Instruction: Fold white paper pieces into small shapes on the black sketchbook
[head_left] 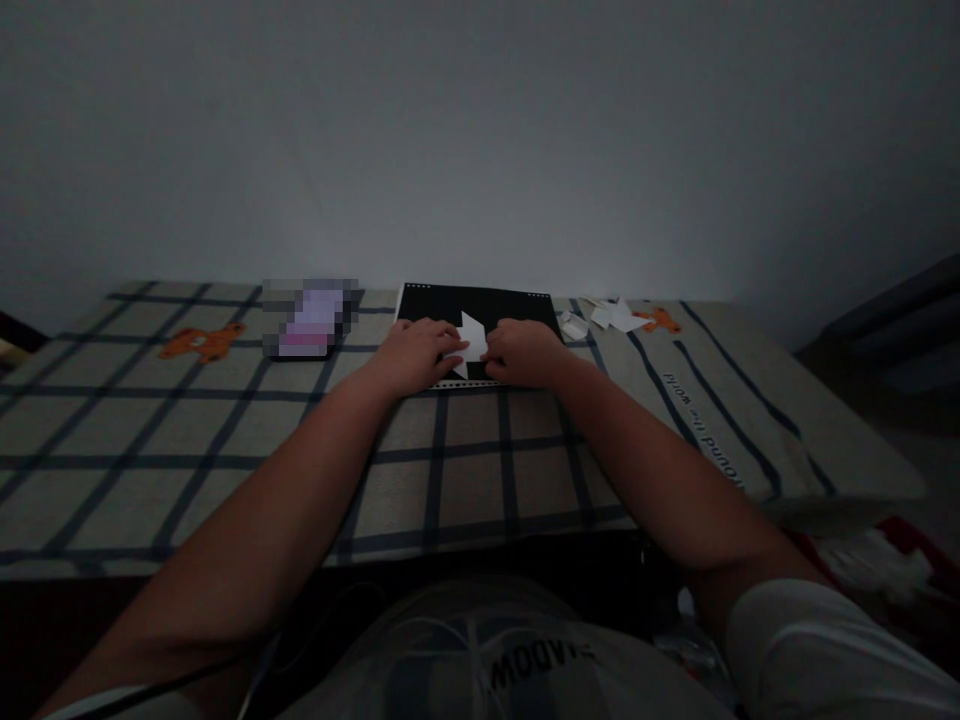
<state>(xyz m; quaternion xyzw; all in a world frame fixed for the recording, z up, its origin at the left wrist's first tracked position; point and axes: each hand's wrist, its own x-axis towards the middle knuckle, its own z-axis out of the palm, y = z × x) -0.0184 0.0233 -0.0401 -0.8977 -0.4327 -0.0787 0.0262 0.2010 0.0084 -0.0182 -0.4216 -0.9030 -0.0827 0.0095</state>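
Note:
A small white folded paper (pixel 472 334) with pointed corners lies over a black notebook (pixel 431 302) with punched holes along its edges. My left hand (pixel 420 352) rests on the notebook's left part, its thumb and fingertips closed on the paper's left side. From the right, my right hand (pixel 521 352) pinches the paper's right edge with curled fingers. The paper's middle and its upper and lower points show between the two hands.
A phone (pixel 315 320), partly blurred out, lies left of the notebook. To the right are folded white paper pieces (pixel 619 315) and a small crumpled white piece (pixel 574 326). A checked cloth (pixel 472 470) covers the table, which meets a grey wall (pixel 480 140).

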